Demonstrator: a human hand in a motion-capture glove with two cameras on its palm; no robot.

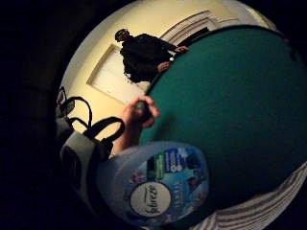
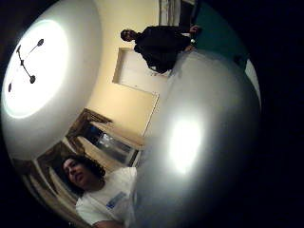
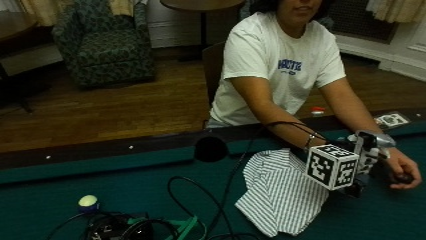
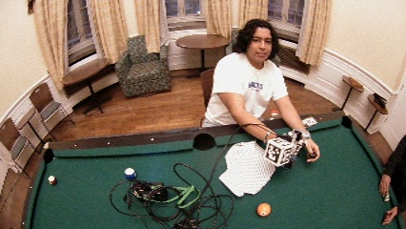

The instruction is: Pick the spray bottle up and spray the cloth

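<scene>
A white spray bottle [image 3: 373,142] stands upright just off the right edge of the striped cloth [image 3: 279,195], which lies crumpled on the green felt [image 3: 373,215]. My gloved right hand [image 3: 363,172] grips the bottle round its neck and body, largely hidden in the outside view. The bottle's blue Febreze label [image 1: 160,187] fills the little finger side palm view, with the cloth [image 1: 259,211] beside it. Its pale body [image 2: 199,142] fills the thumb side view. The bare left hand [image 3: 403,175] rests on the felt just beyond the bottle, curled round a small dark object.
A corner pocket [image 3: 211,148] and the dark rail [image 3: 100,150] lie behind the cloth. Tangled cables and gear [image 3: 133,227] and a pale ball [image 3: 88,201] sit at the left. An orange ball [image 4: 263,209] lies in front of the cloth.
</scene>
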